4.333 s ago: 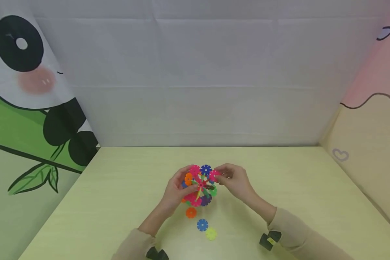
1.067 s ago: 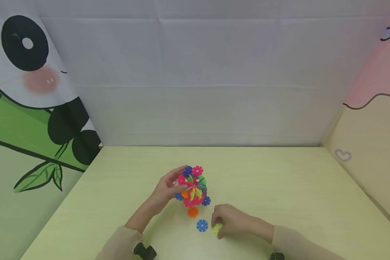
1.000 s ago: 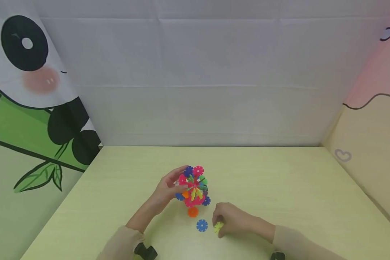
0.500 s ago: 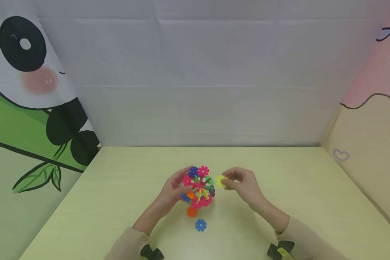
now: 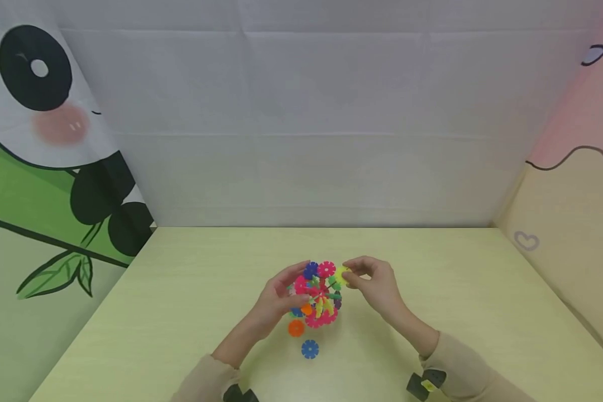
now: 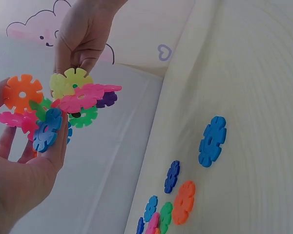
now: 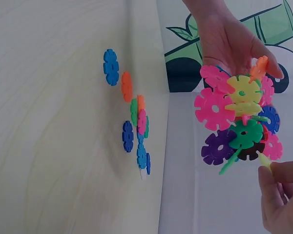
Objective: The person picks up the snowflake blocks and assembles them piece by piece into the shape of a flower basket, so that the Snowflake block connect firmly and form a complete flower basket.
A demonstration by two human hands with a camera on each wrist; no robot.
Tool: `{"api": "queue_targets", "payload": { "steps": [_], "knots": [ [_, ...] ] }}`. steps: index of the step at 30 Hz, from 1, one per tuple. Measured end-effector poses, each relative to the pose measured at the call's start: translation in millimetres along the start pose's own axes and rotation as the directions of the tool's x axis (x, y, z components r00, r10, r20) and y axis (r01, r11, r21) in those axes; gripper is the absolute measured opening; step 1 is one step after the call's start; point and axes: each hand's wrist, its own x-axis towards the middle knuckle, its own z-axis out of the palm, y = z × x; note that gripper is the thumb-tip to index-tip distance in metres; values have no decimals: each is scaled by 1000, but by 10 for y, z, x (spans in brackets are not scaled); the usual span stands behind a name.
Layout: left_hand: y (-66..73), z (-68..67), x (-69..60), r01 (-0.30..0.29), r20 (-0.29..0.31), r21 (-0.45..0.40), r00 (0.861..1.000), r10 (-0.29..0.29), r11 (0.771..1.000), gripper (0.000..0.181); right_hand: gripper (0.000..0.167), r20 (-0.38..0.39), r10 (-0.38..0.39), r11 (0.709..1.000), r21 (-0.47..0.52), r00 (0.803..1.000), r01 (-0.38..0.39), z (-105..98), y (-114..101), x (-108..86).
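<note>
Your left hand (image 5: 276,301) grasps the disc assembly (image 5: 321,294), a round cluster of interlocked notched plastic discs in pink, green, blue, purple, orange and yellow. Your left thumb lies across the near face; your other fingers support the far side. The disc assembly is raised off the table (image 5: 181,312), in front of you near the middle of the work area.

Your right hand (image 5: 379,285) pinches a yellow disc (image 5: 340,275) between thumb and fingertips. You hold this disc at the upper right edge of the cluster, as seen in the head view. The right wrist view presents it nearly edge-on, just beside a black disc (image 7: 252,151) of the cluster; you cannot tell whether the notches are engaged.

Two loose parts lie flat on the table nearest to you: an orange disc (image 5: 296,328) below the cluster in the head view, and a light blue disc (image 5: 310,349) closer to you. Your wrist views show further loose parts beyond these, including a dark blue disc (image 7: 127,136) and a green disc (image 6: 166,213), grouped near one another on the tabletop.
</note>
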Motion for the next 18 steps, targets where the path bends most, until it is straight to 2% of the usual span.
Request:
{"api": "queue_targets", "payload": {
  "steps": [5,10,13,16,18],
  "knots": [
    [4,44,1,-21,-1,4,1000,21,1000,60,15,-48,-19,1000,-22,999,18,33,10,-9],
    [-12,64,-2,-23,-32,6,999,23,1000,60,18,-45,1,1000,9,999,0,66,51,-17],
    [-11,76,-7,-2,-7,44,1000,3,999,63,19,-41,-2,1000,25,999,3,83,96,-25],
    [-19,75,-15,1,29,82,1000,-3,997,63,18,-61,-41,999,26,997,42,96,118,-38],
    [-23,73,-18,-4,28,79,1000,1,997,60,18,-77,-73,997,20,994,75,103,118,-45]
  ]
}}
